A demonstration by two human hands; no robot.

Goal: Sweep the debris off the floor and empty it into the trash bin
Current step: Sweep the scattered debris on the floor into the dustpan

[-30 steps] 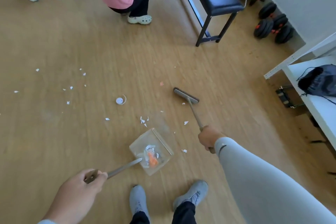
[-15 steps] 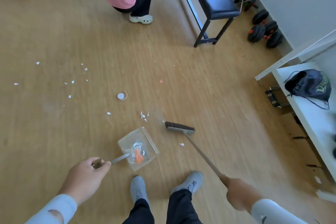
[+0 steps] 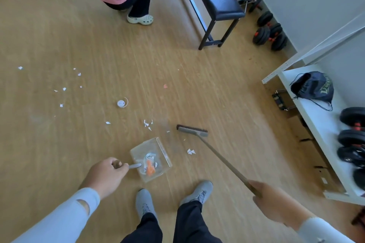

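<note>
Head view, looking down at a wooden floor (image 3: 197, 89). The left hand (image 3: 106, 175), lower left of centre, has its fingers curled round the handle of a clear dustpan (image 3: 151, 159), which rests on the floor just above the person's shoes and already holds white scraps and an orange piece. The right hand (image 3: 276, 203), lower right, grips the long handle of the broom (image 3: 192, 130); its head lies on the floor at centre, just right of the pan's open lip.

The debris (image 3: 191, 151) is torn paper: one scrap sits between pan and broom handle, a small cluster lies just above the pan, and more bits are scattered towards the left edge, with a white bottle cap (image 3: 120, 103) at centre left. No trash bin is in view.

Handling, as judged: the scraps look very light and likely to flutter or skip under a fast stroke, so short, low strokes suit them. The pan seems rigid and light; holding it by its handle with the lip pressed flat should stop paper slipping beneath.
</note>
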